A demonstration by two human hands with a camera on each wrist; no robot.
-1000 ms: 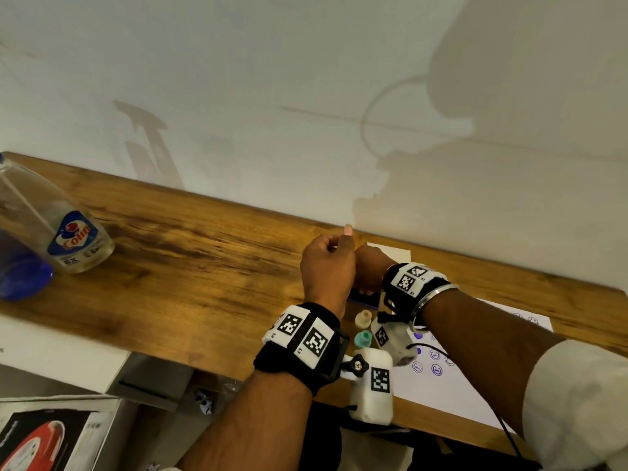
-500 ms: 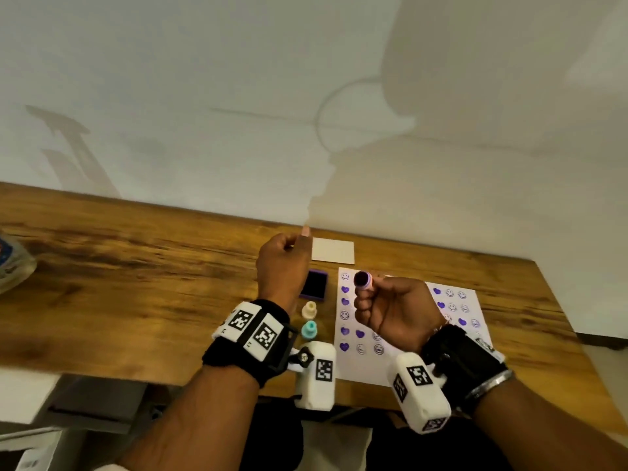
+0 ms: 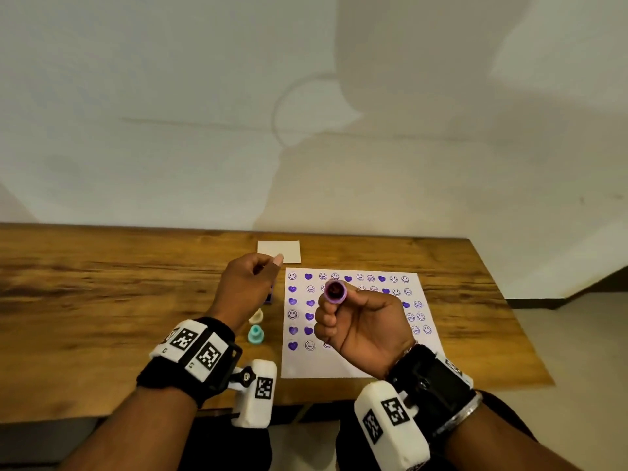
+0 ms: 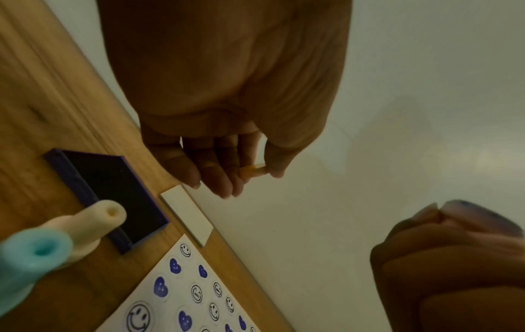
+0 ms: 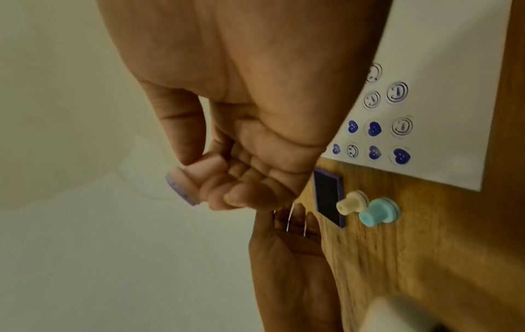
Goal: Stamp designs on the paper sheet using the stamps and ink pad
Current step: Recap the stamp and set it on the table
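Observation:
My right hand (image 3: 336, 300) pinches a pink stamp (image 3: 335, 291) by its handle, above the paper sheet (image 3: 339, 365). The stamp's purple inked face is turned up toward me. The sheet bears rows of purple hearts and smileys. In the right wrist view my right hand (image 5: 204, 179) holds the pink stamp (image 5: 199, 173) sideways. My left hand (image 3: 268, 270) hovers left of the sheet with loosely curled fingers (image 4: 224, 188) and holds nothing. It hides most of the ink pad (image 3: 269, 297), which shows whole as a dark purple-framed ink pad (image 4: 113, 197) in the left wrist view.
A cream stamp (image 3: 256, 316) and a teal stamp (image 3: 255, 334) stand upright on the wooden table (image 3: 102, 300) just left of the sheet. A white card (image 3: 278, 251) lies behind the pad near the wall. The table's right edge lies close to the sheet.
My right hand left the ink pad, where both hands met, and carried the pink stamp right over the sheet, face turned up. My left hand stayed by the pad.

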